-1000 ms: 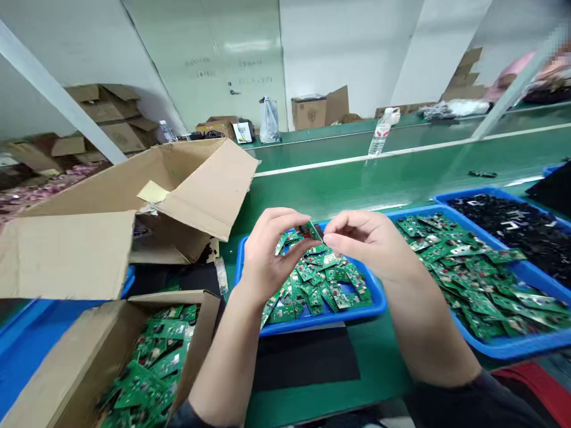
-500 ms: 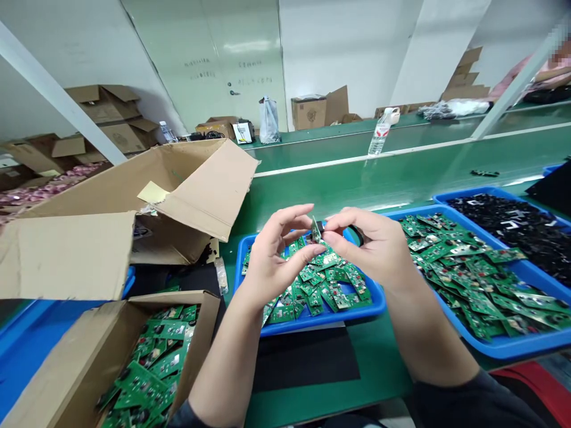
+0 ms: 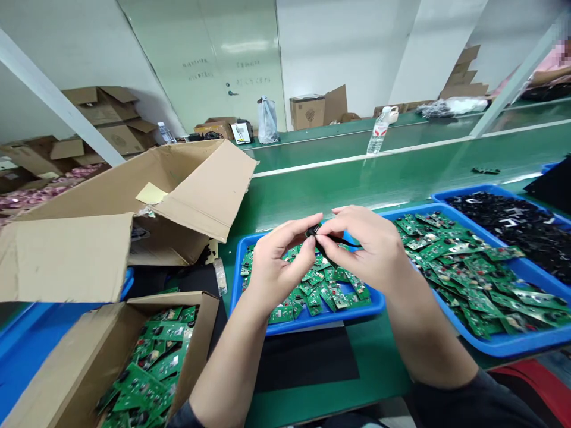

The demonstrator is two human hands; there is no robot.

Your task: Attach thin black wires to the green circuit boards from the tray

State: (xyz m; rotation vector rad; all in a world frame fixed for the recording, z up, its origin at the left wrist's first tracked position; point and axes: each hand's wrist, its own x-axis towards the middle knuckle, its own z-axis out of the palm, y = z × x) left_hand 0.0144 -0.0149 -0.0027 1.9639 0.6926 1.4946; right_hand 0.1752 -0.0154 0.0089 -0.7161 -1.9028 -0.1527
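Precariously, the left hand (image 3: 281,264) and right hand (image 3: 368,252) pinch a small black wired part (image 3: 313,230) between fingertips (image 3: 329,236); a slip would lose it among the circuit boards (image 3: 281,314).

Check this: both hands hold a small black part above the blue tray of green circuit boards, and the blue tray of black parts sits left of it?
No: the blue tray of black parts sits right of it, as the head view shows. The rest holds: the left hand and right hand hold the small black part above the blue tray of green circuit boards.
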